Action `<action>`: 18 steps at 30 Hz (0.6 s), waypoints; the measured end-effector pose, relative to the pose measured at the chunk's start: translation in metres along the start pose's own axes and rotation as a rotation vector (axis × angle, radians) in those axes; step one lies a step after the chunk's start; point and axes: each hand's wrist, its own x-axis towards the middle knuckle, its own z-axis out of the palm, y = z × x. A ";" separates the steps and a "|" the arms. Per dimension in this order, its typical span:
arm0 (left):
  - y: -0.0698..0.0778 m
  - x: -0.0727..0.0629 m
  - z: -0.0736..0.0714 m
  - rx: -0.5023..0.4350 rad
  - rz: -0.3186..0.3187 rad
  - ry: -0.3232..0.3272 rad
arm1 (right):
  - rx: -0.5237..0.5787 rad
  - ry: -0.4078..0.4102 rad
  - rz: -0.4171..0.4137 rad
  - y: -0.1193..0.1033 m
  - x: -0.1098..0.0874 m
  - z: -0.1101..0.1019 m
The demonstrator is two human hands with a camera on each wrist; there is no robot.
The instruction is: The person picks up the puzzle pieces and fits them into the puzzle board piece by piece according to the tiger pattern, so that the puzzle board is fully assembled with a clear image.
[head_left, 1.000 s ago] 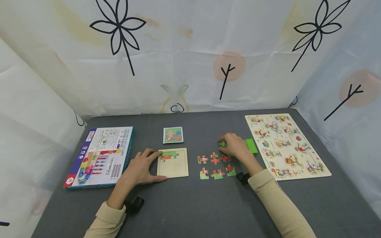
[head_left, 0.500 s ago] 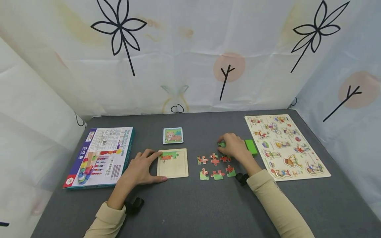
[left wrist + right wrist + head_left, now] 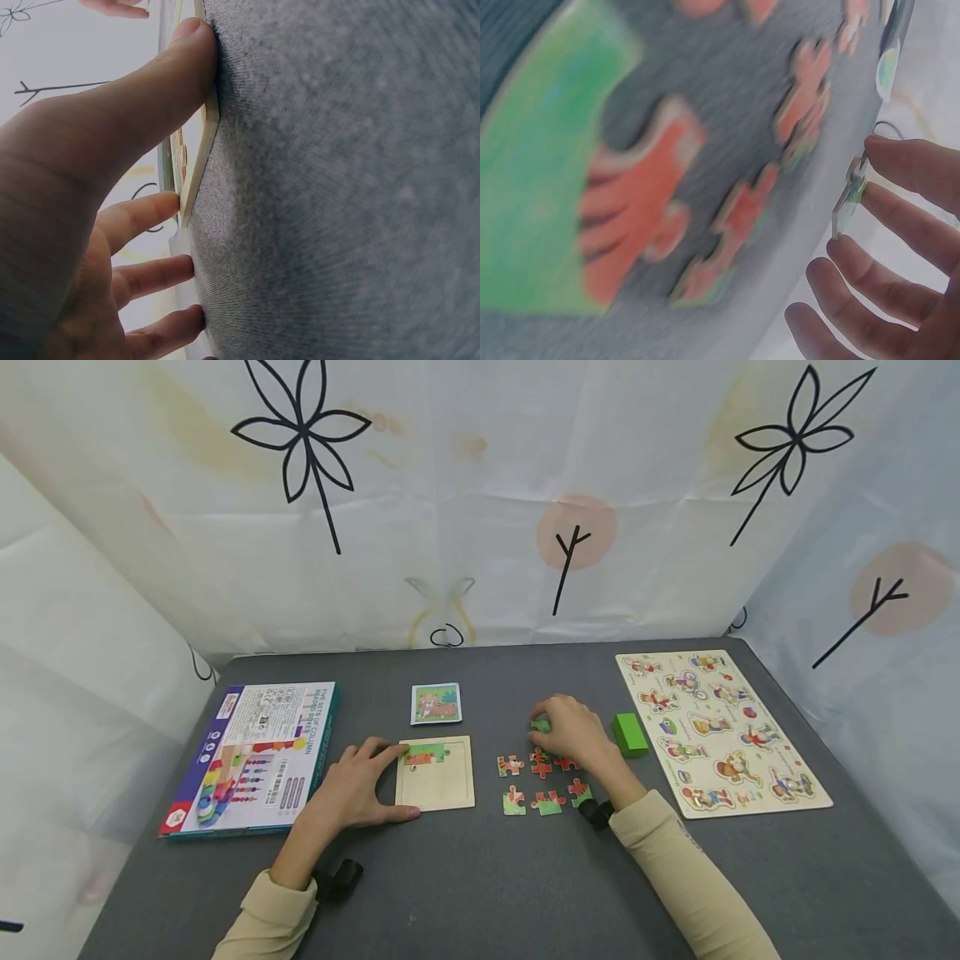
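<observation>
Wooden tray (image 3: 444, 784), corner filled; several loose pieces (image 3: 548, 804) remain. Your right hand (image 3: 573, 732) pinches a green piece (image 3: 540, 725); your left hand (image 3: 364, 782) spreads wide.

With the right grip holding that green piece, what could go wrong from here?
The green piece is small and merely pinched by the right grip, so it could slip.
The black wrist device shows close beside a loose red-and-green piece and might nudge it.
The left grip braces the wooden tray only at its left side; pressing might shift it.
</observation>
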 end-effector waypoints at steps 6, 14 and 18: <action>0.000 0.000 0.001 -0.005 0.005 0.007 | -0.003 -0.005 -0.022 -0.016 0.004 0.005; 0.000 0.000 0.000 -0.009 0.001 0.004 | -0.003 -0.039 -0.033 -0.041 0.011 0.014; 0.000 0.000 0.001 -0.006 0.000 0.005 | 0.011 -0.036 -0.050 -0.053 0.015 0.020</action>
